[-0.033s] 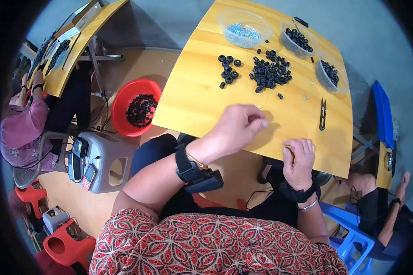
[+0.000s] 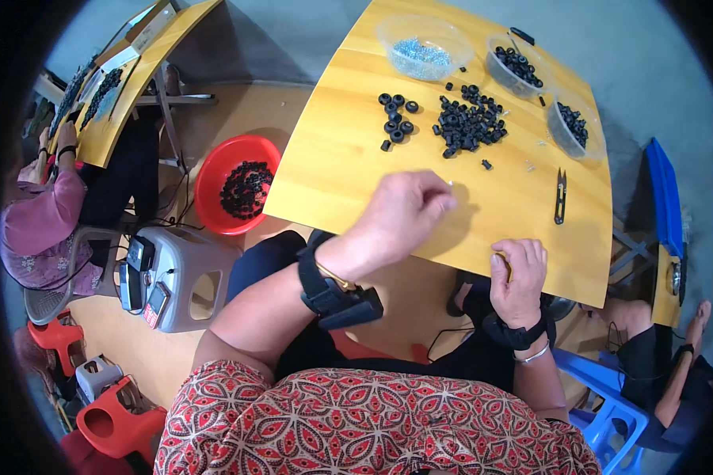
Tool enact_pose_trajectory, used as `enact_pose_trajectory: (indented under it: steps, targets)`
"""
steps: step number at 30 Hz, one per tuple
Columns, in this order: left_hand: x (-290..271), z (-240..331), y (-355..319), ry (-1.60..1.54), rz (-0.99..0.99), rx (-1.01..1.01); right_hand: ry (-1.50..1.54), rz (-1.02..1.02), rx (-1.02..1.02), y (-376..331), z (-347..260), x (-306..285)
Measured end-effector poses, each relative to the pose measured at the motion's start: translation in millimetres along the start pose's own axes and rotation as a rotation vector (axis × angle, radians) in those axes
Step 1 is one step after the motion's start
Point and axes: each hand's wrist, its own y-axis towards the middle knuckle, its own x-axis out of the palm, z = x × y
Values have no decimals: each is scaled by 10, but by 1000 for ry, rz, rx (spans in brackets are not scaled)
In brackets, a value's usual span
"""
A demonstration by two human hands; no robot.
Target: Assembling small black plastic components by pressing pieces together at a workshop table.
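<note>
My left hand (image 2: 404,214) hovers over the yellow tabletop (image 2: 333,166) with its fingers bunched together, the tips next to a tiny pale speck; I see nothing held in it. My right hand (image 2: 519,273) rests curled at the table's near edge, and its palm is hidden. Both wrists carry black bands. Beyond the hands lie a heap of black rubber rings (image 2: 467,123) and a smaller cluster of rings (image 2: 396,119). Black snips (image 2: 560,194) lie to the right, just above my right hand.
Three clear bowls stand at the far edge: one with bluish bits (image 2: 424,47) and two with black parts (image 2: 515,63) (image 2: 574,127). A red basin of black parts (image 2: 242,186) and a grey machine (image 2: 174,277) sit on the floor at left. Another person (image 2: 40,229) works at a second table.
</note>
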Motion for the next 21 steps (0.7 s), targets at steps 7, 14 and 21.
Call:
enact_pose_trajectory:
  steps: [7,14,21]
  targets:
    - [-480,-79,76,287,322,-26,95,-30,44,47,-2,-48]
    - [-489,-285,177,449,362,39,480,-143,19,776,-293,-14]
    - [-479,-352,242,436,388,32,254,-277,-189,1464,-417,469]
